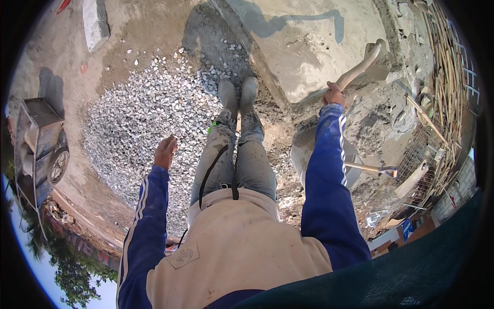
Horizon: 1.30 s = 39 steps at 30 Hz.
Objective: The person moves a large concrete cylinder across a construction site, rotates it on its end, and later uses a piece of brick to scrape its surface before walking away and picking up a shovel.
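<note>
My right hand (pixel 334 95) is closed round the wooden handle of a hoe (pixel 360 69), held out to the right. The hoe's grey, mud-caked blade (pixel 382 66) is at the far end, close to the edge of a smooth, wet-looking grey slab (pixel 293 62). My left hand (pixel 165 153) hangs over a wide heap of grey gravel (pixel 139 113), with its fingers loosely bent and nothing visible in them. My boots (pixel 238 95) stand together at the right side of the gravel.
A cart with a wheel (pixel 58 165) stands far left, and a pale stone block (pixel 95 26) lies upper left. Beneath my right arm is a grey basin-like thing (pixel 303 152), beside a wooden tool handle (pixel 368 167). Wire mesh (pixel 411 165) and bamboo poles (pixel 446 92) lie at right.
</note>
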Each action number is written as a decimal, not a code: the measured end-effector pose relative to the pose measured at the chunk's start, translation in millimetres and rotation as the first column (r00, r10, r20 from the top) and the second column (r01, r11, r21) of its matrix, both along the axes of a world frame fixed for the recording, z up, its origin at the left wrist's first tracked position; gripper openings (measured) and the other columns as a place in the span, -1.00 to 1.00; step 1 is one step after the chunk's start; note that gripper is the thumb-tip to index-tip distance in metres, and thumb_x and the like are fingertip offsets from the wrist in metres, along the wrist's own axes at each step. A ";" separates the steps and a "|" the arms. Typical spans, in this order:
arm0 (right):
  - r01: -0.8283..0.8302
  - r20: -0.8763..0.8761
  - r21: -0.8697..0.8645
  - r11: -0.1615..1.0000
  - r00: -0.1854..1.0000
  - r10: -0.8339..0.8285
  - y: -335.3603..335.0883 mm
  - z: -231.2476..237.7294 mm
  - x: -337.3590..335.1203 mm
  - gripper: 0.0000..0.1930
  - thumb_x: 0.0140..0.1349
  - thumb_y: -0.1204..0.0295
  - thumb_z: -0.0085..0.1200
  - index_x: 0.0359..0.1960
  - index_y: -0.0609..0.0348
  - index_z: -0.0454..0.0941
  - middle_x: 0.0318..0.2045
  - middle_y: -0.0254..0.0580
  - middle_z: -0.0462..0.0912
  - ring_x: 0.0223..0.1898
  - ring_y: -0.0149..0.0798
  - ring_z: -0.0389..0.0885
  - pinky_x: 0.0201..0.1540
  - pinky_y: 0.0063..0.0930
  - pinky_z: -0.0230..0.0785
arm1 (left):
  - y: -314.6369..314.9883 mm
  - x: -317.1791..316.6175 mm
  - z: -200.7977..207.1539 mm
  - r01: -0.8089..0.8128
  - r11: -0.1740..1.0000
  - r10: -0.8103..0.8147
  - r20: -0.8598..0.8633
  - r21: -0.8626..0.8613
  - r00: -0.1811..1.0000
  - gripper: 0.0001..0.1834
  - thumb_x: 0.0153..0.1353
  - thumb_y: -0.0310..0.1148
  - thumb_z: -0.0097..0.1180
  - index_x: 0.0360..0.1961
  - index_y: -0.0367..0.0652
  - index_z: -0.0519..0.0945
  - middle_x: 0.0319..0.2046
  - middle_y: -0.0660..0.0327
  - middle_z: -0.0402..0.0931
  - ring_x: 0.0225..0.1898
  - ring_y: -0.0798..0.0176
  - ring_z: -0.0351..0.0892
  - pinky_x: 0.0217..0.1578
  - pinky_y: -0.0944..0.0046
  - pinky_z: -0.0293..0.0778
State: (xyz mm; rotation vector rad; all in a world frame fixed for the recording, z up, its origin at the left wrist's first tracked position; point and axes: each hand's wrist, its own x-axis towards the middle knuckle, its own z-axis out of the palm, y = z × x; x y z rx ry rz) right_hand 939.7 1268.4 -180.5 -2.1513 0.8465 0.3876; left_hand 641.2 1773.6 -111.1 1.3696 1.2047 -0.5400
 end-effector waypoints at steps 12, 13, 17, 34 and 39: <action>0.024 -0.739 0.420 0.907 0.589 0.327 152.4 -104.5 -145.3 -0.80 -0.11 0.34 0.11 -0.56 0.25 0.47 -0.69 -0.19 0.48 -0.69 -0.20 0.44 -0.61 -0.35 0.33 | -12.3 -95.8 -9.5 -0.115 0.991 0.105 -0.137 -0.062 0.985 -0.53 0.17 -0.24 0.10 -0.02 -0.40 0.41 -0.21 0.13 0.50 -0.28 0.36 0.46 -0.25 0.40 0.39; -0.322 -0.538 0.584 0.745 0.534 0.652 125.1 -119.4 -139.8 -0.82 -0.09 0.35 0.10 -0.49 0.20 0.49 -0.62 -0.19 0.50 -0.65 -0.19 0.46 -0.59 -0.36 0.35 | -10.4 -100.7 -13.9 -0.111 0.992 0.102 -0.130 -0.063 0.986 -0.53 0.17 -0.23 0.10 -0.02 -0.41 0.41 -0.22 0.14 0.50 -0.29 0.37 0.46 -0.25 0.40 0.39; -0.649 -0.587 0.481 0.590 0.261 0.766 92.4 -102.8 -82.7 -0.73 -0.08 0.34 0.11 -0.26 0.00 0.55 -0.34 -0.08 0.57 -0.40 -0.20 0.58 -0.45 -0.32 0.44 | -4.6 -75.3 -5.8 -0.084 0.994 0.075 -0.120 -0.068 0.990 -0.54 0.18 -0.22 0.07 -0.01 -0.36 0.41 -0.25 0.20 0.50 -0.32 0.42 0.45 -0.30 0.45 0.37; -0.063 -0.226 -0.059 0.996 0.973 0.048 -1.5 83.7 -5.0 -0.71 -0.21 0.36 0.18 -0.47 0.29 0.48 -0.72 -0.29 0.44 -0.77 -0.42 0.36 -0.75 -0.50 0.20 | -1.0 -50.5 -16.0 -0.135 0.987 0.125 -0.101 -0.091 0.987 -0.57 0.16 -0.33 0.09 0.00 -0.37 0.41 -0.20 0.20 0.49 -0.25 0.39 0.46 -0.27 0.42 0.39; 0.016 -0.357 -0.008 1.000 0.934 -0.017 104.4 -25.0 -23.6 -0.81 -0.17 0.41 0.13 -0.57 0.26 0.43 -0.74 -0.29 0.40 -0.80 -0.38 0.34 -0.79 -0.47 0.16 | -3.1 -55.3 -17.0 -0.116 0.991 0.114 -0.035 -0.071 0.993 -0.55 0.17 -0.26 0.07 -0.01 -0.37 0.41 -0.22 0.19 0.50 -0.27 0.40 0.46 -0.24 0.43 0.39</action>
